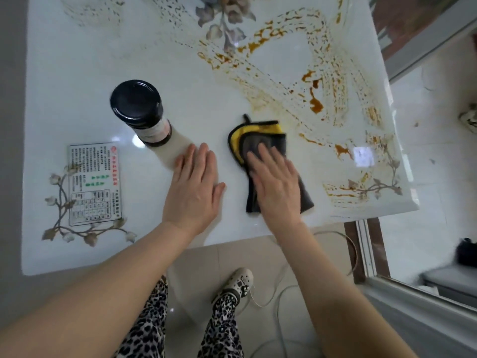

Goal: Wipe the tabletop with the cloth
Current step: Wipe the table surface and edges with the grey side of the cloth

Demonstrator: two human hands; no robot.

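A right hand (276, 182) presses flat on the cloth (260, 140) near the counter (154, 60) edge; the left hand (196, 187) rests open beside a bottle (140, 112). A wide sweep could topple the bottle or smear what appears to be brown sauce (316, 104).

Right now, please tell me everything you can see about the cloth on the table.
The cloth looks like soft microfibre, dark grey with a yellow side and black edging, and a small black hanging loop at its far corner. It is folded in layers and lies flat on the white tabletop, near the front edge. The right hand presses on it with straight fingers. Brown spill streaks lie just beyond it.
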